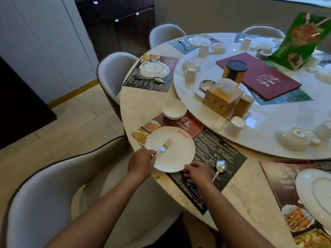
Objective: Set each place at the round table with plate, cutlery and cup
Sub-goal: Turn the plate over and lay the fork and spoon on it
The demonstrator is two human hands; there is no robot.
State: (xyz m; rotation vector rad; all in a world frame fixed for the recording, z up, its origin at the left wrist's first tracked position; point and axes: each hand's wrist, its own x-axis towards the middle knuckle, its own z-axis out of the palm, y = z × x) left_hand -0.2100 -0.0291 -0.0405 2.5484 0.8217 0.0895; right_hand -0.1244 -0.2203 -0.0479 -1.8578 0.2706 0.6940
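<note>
A white plate (174,154) lies on the printed placemat (213,151) at the near place of the round table (141,104). My left hand (141,163) grips the handle of a fork (165,145), whose tines rest over the plate. My right hand (196,172) rests on the mat at the plate's near rim, fingers touching the edge. A spoon (219,168) lies on the mat just right of that hand. A small white bowl (174,109) sits beyond the plate. An upturned white cup (234,126) stands on the turntable nearby.
The marble turntable (268,149) carries a tissue box (223,98), a red menu (259,76), a dark-lidded jar (235,70), a green bag (302,42) and several upturned cups and bowls. Other places hold plates and cutlery. Grey chairs (44,203) ring the table.
</note>
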